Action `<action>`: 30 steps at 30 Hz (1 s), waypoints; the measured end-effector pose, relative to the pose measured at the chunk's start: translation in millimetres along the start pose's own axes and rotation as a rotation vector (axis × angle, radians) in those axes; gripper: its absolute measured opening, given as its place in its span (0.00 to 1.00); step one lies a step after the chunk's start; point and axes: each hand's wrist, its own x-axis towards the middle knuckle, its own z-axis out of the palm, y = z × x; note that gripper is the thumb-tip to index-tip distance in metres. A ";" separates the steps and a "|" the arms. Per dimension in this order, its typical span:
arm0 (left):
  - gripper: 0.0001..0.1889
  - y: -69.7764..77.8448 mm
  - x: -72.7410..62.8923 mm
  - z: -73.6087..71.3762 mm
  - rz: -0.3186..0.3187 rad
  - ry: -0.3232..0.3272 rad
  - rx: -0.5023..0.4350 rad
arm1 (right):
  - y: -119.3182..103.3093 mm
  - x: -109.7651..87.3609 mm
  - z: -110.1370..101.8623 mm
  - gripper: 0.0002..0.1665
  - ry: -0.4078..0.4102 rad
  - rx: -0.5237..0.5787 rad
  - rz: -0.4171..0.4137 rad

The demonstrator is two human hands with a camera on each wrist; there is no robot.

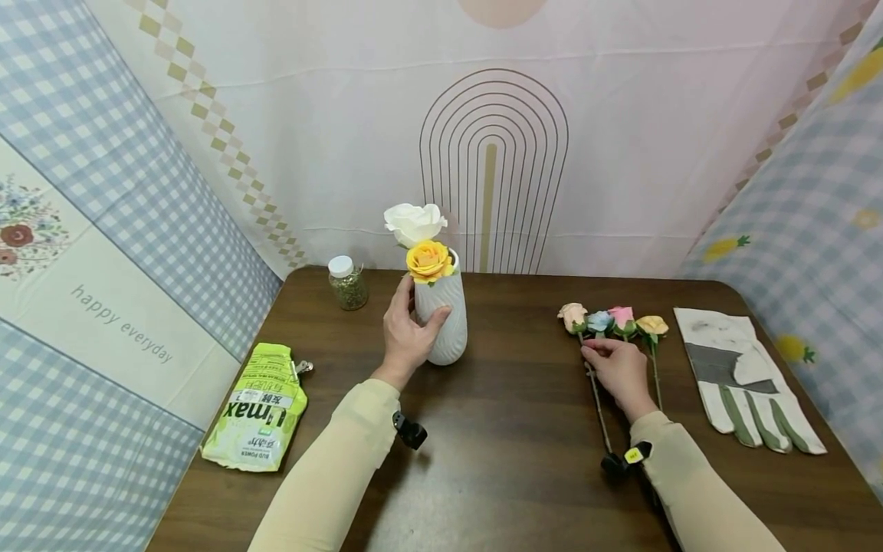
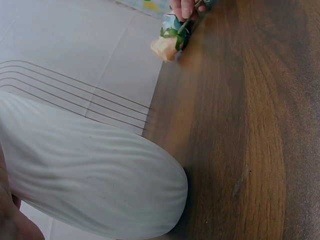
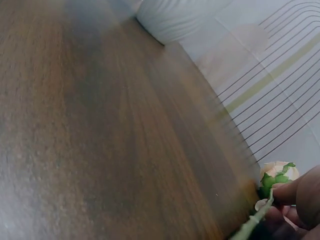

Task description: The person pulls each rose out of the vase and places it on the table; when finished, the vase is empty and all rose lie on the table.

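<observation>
My left hand (image 1: 405, 330) grips a white ribbed vase (image 1: 450, 330), its thumb across the front. The vase stands upright on the table, and a white rose (image 1: 415, 224) and a yellow rose (image 1: 430, 261) show at its top. To the right, my right hand (image 1: 621, 372) pinches the stem (image 3: 255, 220) of a pale peach rose (image 1: 572, 317) just below the bloom. Beside that bloom lie a blue rose (image 1: 599, 321), a pink rose (image 1: 622, 317) and a light orange rose (image 1: 652, 326). In the left wrist view the vase fills the lower left.
At the back left stands a white-lidded jar (image 1: 349, 287) of dried green bits. A green bag (image 1: 258, 410) with a metal clip lies at the left edge. White, grey and green gloves (image 1: 745, 376) lie at the right. Fabric hangings surround the brown wooden table (image 1: 510, 460).
</observation>
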 end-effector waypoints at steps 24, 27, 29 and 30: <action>0.39 0.6 -0.3 1.4 0.017 0.001 -0.007 | -32.3 -6.6 -11.6 0.11 0.008 -0.046 -0.142; 0.39 0.3 -0.3 1.2 0.020 0.003 0.000 | -53.7 -7.5 -11.9 0.14 -0.003 0.101 -0.169; 0.39 -0.4 -0.3 0.8 0.019 0.008 0.000 | -74.6 -9.4 -13.0 0.15 -0.023 0.221 -0.197; 0.39 -0.8 -0.4 0.6 0.018 0.011 -0.001 | -88.5 -11.2 -14.8 0.15 -0.039 0.271 -0.208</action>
